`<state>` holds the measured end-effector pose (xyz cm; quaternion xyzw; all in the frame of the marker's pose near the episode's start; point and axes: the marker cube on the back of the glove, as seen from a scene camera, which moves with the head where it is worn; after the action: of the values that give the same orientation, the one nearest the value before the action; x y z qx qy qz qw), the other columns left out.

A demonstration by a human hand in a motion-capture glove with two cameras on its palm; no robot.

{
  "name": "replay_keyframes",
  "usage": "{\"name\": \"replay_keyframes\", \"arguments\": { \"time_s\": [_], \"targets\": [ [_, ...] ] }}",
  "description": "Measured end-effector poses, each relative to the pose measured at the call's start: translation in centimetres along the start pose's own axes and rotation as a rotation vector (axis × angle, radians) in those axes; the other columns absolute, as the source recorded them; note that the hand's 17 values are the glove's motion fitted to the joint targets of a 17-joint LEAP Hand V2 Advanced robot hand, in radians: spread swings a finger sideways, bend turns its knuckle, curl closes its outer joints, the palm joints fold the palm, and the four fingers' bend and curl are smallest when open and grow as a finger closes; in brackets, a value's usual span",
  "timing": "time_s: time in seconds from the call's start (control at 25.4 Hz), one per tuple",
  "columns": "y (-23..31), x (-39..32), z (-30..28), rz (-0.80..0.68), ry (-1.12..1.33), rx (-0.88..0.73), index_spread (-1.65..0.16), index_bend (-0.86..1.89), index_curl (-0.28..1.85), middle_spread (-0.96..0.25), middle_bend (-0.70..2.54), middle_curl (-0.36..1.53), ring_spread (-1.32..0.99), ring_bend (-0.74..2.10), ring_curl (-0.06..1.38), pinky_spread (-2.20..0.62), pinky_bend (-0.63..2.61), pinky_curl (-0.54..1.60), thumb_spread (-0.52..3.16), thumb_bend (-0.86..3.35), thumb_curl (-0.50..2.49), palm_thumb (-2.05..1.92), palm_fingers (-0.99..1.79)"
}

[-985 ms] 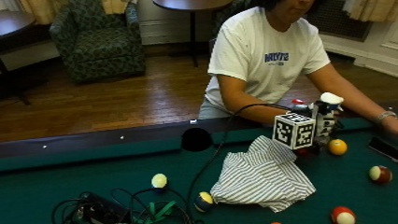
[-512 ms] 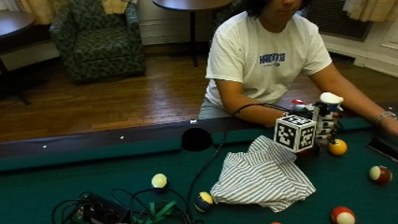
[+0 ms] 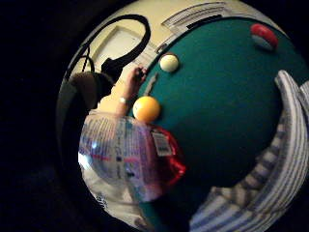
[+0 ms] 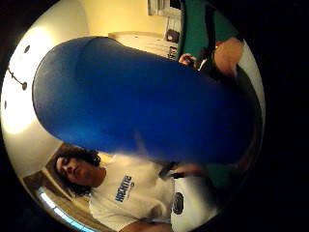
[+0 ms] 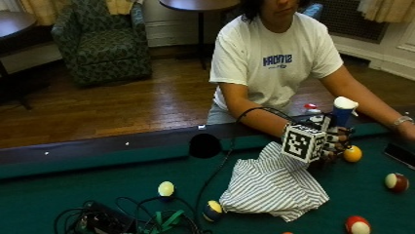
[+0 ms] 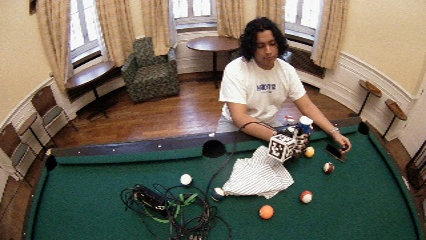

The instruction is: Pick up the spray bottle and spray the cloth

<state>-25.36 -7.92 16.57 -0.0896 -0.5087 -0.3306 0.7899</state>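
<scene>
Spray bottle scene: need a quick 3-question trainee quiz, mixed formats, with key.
1. True or false: the gloved right hand grips the spray bottle upright.
2. What lies on the felt nearest that hand?
A. the yellow ball
B. the red-and-white ball
C. the cable tangle
3. Fill in: the striped cloth lies crumpled on the green ____.

Key
1. True: the fingers wrap the bottle, with its white head above the hand.
2. A: it sits right beside the hand.
3. Felt, that of the pool table.
</scene>
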Motion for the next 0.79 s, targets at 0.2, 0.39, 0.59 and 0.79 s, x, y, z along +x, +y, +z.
{"name": "replay_keyframes", "arguments": {
  "time_s": [0.2,0.39,0.59,0.79],
  "targets": [
    [0.9,1.0,-2.7,0.01,0.124,-0.029,-0.36,0.09,0.46,-0.22,0.37,0.44,-0.19,0.5,0.41,-0.01,0.23,0.36,0.72,-0.08,0.64,0.66,0.81],
    [1.6,0.8,-6.5,0.018,0.25,0.038,-0.4,0.11,0.42,-0.2,0.3,0.41,-0.15,0.4,0.38,0.09,0.23,0.36,0.83,-0.09,0.56,0.52,0.67],
    [2.7,0.8,-9.8,0.06,0.48,0.111,-0.42,0.12,0.37,-0.18,0.28,0.39,-0.14,0.36,0.35,0.14,0.21,0.34,0.92,-0.05,0.5,0.46,0.66],
    [2.9,-0.2,-12.3,0.087,0.667,0.142,-0.42,0.14,0.35,-0.18,0.26,0.38,-0.14,0.33,0.33,0.18,0.19,0.33,0.97,-0.05,0.46,0.41,0.63]
  ]
}}
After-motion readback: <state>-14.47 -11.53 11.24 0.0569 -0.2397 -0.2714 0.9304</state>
